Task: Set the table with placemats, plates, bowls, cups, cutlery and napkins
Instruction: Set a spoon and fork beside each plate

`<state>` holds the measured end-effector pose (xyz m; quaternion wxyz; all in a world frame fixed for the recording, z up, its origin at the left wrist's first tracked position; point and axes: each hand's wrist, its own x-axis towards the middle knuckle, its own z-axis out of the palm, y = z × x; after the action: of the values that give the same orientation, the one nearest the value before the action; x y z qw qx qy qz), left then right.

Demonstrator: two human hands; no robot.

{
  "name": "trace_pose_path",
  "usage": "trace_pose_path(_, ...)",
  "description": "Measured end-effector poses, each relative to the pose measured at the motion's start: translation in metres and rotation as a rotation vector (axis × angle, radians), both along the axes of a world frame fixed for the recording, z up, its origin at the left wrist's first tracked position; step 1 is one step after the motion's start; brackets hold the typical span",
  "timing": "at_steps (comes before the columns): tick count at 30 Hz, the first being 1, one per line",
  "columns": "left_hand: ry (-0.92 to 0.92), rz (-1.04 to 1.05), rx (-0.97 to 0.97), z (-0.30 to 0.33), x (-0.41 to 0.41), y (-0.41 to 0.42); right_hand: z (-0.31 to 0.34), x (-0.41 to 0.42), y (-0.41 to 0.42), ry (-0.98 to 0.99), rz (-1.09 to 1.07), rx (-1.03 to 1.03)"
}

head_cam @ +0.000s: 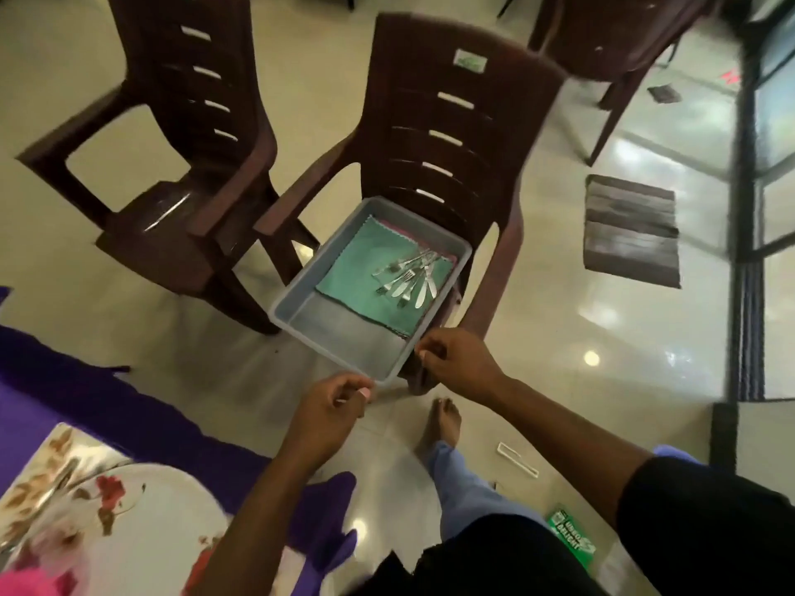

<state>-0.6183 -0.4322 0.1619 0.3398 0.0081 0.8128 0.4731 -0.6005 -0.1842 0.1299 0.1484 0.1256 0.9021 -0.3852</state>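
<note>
A grey plastic tub rests on the seat of a brown chair. Inside it lie folded napkins, a green one on top with a pink edge beneath, and a pile of forks and knives. My left hand is at the tub's near corner with fingers curled close to the rim. My right hand is by the tub's right near edge, fingers curled at the rim. Whether either hand grips the tub is unclear. At the lower left a floral plate sits on the purple-covered table.
A second brown chair stands left of the first, a third at the top right. A striped mat lies on the tiled floor. My bare foot, a white strip and a green packet are on the floor below.
</note>
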Motion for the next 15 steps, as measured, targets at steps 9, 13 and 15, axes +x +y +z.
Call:
trace_pose_path(9,-0.128,0.224,-0.065,-0.073,-0.08,0.06,-0.075,-0.13,0.066,-0.13,0.161,0.124)
trace_pose_path(13,-0.134,0.223,-0.088,-0.118,-0.137,0.074,-0.115,-0.18,0.083,-0.2,0.182,0.176)
trace_pose_path(15,-0.135,0.234,-0.089,-0.146,-0.167,0.081,-0.134,-0.198,0.09,-0.226,0.174,0.199)
